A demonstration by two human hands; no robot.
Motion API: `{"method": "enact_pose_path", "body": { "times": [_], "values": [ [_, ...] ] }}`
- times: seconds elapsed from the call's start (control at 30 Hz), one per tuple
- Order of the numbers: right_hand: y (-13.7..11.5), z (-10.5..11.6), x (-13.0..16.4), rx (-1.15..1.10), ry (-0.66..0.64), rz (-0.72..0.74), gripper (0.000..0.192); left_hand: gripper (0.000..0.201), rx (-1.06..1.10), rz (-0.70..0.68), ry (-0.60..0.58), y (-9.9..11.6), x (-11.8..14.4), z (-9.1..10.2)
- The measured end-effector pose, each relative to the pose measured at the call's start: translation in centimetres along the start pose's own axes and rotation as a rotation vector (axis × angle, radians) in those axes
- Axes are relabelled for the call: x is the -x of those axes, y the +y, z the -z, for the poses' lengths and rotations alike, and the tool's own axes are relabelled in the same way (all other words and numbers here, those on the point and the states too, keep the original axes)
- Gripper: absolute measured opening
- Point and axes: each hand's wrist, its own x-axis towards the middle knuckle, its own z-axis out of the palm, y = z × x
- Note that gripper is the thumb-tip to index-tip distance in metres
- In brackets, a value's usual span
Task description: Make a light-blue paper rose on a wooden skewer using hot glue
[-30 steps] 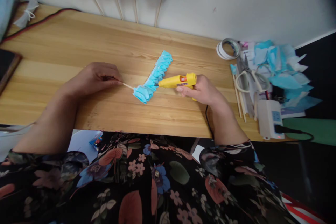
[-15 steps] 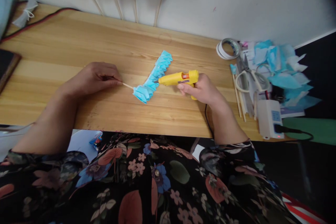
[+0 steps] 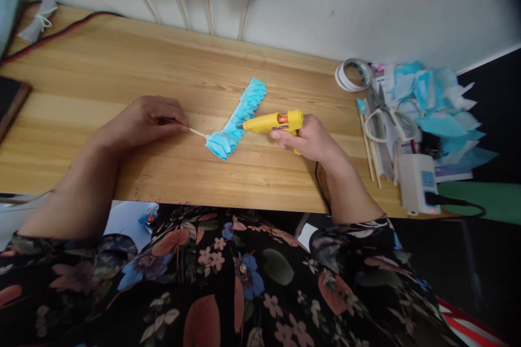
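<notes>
On the wooden table (image 3: 122, 65), the left hand (image 3: 142, 119) pinches a thin wooden stick (image 3: 198, 133) whose far end sits in a strip of folded blue paper (image 3: 238, 119). The right hand (image 3: 311, 138) grips a yellow glue gun (image 3: 274, 122), its nozzle touching the paper's right edge. Right of the paper lie a tape roll (image 3: 353, 75) and scissors (image 3: 386, 119).

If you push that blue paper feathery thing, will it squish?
Probably. The blue paper strip is layered thin folded pieces, so it likely bends and crushes easily. It looks very light; the left hand pinches its thin stick, which likely steadies it.
</notes>
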Motion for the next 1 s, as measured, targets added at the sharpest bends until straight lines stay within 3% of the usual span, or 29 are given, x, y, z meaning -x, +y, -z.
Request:
{"method": "enact_pose_path", "body": {
  "times": [0.37, 0.9, 1.0],
  "values": [
    [0.29, 0.3, 0.03, 0.027, -0.029, 0.007, 0.049, 0.025, -0.021, -0.011, -0.017, -0.12, -0.1, 0.06],
    [0.35, 0.28, -0.05, 0.076, -0.039, 0.003, 0.052, 0.026, -0.146, 0.008, 0.048, -0.04, 0.19, -0.62],
    [0.34, 0.33, -0.06, 0.105, -0.044, 0.004, 0.052, 0.023, -0.141, -0.047, 0.044, -0.2, 0.1, -0.76]
  ]
}}
